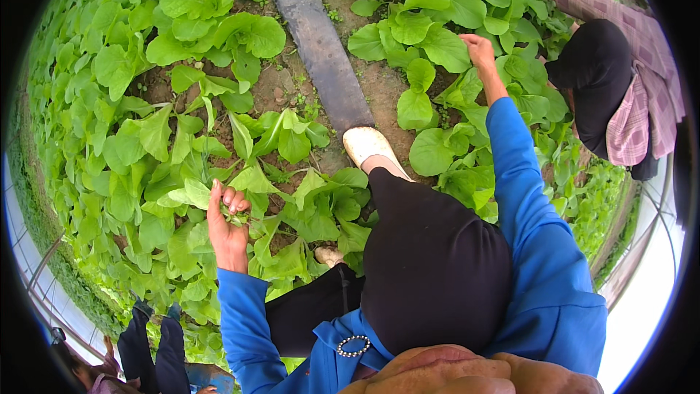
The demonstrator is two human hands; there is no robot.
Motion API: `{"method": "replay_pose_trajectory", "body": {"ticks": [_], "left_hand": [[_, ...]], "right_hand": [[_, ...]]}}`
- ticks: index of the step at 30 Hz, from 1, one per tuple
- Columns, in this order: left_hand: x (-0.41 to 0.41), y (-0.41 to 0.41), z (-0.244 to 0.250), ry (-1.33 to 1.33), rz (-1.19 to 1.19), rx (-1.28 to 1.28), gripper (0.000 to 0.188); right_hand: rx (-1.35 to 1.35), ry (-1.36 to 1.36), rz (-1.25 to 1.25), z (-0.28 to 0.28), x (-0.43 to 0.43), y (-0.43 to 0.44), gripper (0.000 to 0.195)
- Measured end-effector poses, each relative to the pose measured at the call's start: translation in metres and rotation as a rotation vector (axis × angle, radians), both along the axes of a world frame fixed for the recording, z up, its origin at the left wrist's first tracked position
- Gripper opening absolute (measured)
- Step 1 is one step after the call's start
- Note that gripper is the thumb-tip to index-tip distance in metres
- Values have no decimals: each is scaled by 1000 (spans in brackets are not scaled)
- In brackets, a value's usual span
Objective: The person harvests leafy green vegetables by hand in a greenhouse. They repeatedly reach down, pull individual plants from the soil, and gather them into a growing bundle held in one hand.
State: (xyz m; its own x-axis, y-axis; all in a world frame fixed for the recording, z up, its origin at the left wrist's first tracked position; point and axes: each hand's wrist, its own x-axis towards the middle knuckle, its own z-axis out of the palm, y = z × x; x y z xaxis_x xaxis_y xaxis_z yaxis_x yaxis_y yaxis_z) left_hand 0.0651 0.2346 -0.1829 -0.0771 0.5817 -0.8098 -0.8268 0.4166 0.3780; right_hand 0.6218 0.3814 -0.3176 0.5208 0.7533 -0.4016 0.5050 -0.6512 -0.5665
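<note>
My left hand is curled around a small bunch of picked greens, with a pale leaf sticking out to its left over the leafy vegetable bed. My right hand reaches out to the upper right, its fingertips at the edge of a broad green leaf on a growing leafy plant. Whether the fingers pinch that leaf is too small to tell. Between the hands lie uprooted-looking or leaning leafy plants and bare brown soil.
A dark flat strip runs between the beds to my light-coloured shoe. A person in a checked pink garment crouches at the right. Other people's dark-trousered legs show at the lower left, near a blue container.
</note>
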Motion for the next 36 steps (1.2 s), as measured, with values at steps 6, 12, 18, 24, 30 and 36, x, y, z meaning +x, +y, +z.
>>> {"method": "replay_pose_trajectory", "body": {"ticks": [6,12,18,24,30,36], "left_hand": [[1,4,-2,29,-20,-1,15],[0,0,0,24,-38,22,14],[-1,-2,3,81,-8,-4,14],[-1,1,0,55,-11,15,15],[1,-1,-2,83,-38,-3,14],[3,2,-1,109,-40,-25,14]], "right_hand": [[286,395,256,-35,-87,11,73],[241,18,617,-32,-166,10,69],[473,157,660,-20,-138,-16,52],[559,504,-267,-40,-90,-38,33],[295,3,-275,-98,-27,-23,46],[257,53,-194,-127,-14,4,34]]}}
